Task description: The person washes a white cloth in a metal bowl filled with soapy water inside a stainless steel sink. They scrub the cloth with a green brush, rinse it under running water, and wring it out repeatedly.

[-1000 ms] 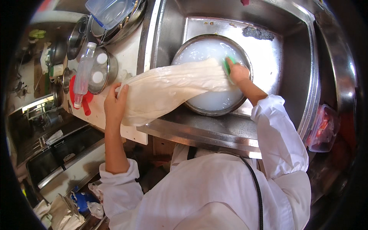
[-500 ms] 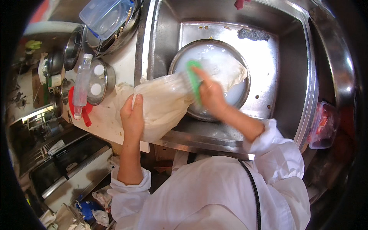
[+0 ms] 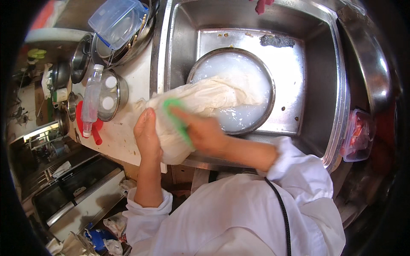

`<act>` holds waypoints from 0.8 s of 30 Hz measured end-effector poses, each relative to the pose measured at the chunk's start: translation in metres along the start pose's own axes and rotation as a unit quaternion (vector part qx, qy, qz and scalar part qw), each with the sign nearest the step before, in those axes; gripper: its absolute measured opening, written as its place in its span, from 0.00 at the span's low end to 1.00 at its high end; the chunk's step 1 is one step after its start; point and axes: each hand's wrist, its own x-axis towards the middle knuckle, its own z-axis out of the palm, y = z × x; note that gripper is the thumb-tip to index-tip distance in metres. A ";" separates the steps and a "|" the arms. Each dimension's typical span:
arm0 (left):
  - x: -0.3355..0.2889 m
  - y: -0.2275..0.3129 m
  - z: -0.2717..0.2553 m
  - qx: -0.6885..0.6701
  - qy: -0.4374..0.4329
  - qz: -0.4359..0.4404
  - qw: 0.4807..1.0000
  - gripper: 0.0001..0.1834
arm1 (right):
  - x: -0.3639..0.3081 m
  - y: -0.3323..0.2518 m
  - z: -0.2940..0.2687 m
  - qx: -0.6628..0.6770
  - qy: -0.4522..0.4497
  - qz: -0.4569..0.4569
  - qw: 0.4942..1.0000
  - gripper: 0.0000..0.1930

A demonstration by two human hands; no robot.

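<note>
A wet cream-white cloth (image 3: 213, 93) stretches from the sink's left edge into a round metal basin (image 3: 270, 106) of cloudy, soapy water. My left hand (image 3: 147, 132) grips its near left end, thumb on top. A green scrub brush (image 3: 178, 124), smeared by motion, lies against the cloth close to that thumb. Around the brush my right hand (image 3: 207, 134) is closed, the forearm crossing the sink's near edge. The brush's underside is hidden. The far end of the cloth dips into the water.
The basin stands inside a steel sink (image 3: 320, 81). On the left counter are a clear plastic bottle (image 3: 91, 100), a metal bowl (image 3: 121, 87), a red object (image 3: 97, 132) and a blue-rimmed clear container (image 3: 117, 25). A plastic box (image 3: 358, 136) with red contents sits right of the sink.
My right hand has swept the brush left and toward me along the cloth, up to my left hand. The cloth now lies more bunched across the basin.
</note>
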 end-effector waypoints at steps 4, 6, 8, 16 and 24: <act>0.000 0.013 -0.005 0.072 0.097 0.086 0.989 0.13 | 0.012 0.049 0.021 -0.228 -0.139 -0.031 0.963 0.32; -0.002 0.022 -0.011 0.040 0.088 0.070 0.993 0.13 | 0.010 0.072 0.001 -0.267 -0.150 0.099 0.947 0.27; -0.002 0.023 -0.012 0.014 0.109 0.060 0.992 0.13 | 0.002 0.053 -0.013 -0.154 -0.134 0.115 0.972 0.26; -0.002 0.023 -0.005 0.025 0.032 0.056 0.998 0.14 | 0.014 0.034 0.025 -0.187 -0.140 -0.012 0.972 0.28; -0.007 0.025 -0.003 -0.010 0.070 0.033 0.997 0.15 | -0.002 -0.012 -0.004 0.064 -0.038 -0.096 0.993 0.34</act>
